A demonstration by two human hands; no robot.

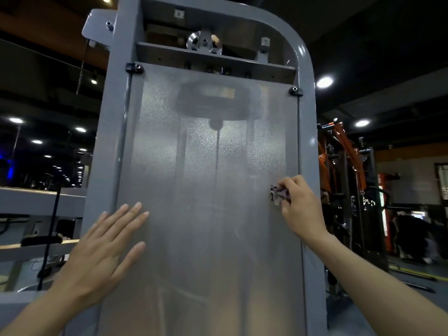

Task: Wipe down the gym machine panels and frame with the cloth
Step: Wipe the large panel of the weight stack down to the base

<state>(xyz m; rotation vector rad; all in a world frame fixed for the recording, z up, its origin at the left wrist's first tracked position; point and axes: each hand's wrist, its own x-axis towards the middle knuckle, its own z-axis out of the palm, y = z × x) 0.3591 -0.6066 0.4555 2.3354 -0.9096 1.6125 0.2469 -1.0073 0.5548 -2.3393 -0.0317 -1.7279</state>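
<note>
Right hand (300,204) fingers gripping crumpled cloth (278,194) against frosted panel (206,190), left hand (104,253) flat, fingers wide, orange rack (339,151) beside.

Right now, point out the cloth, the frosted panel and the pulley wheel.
cloth (278,194): head view, bunched part left of fingers.
frosted panel (213,190): head view, bare centre.
pulley wheel (195,41): head view, left face.

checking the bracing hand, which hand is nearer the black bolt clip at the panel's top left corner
Left. The left hand lies flat on the frosted grey panel near its left edge, below the black bolt clip. The right hand, gripping the crumpled purple cloth, is at the panel's far right edge.
</note>
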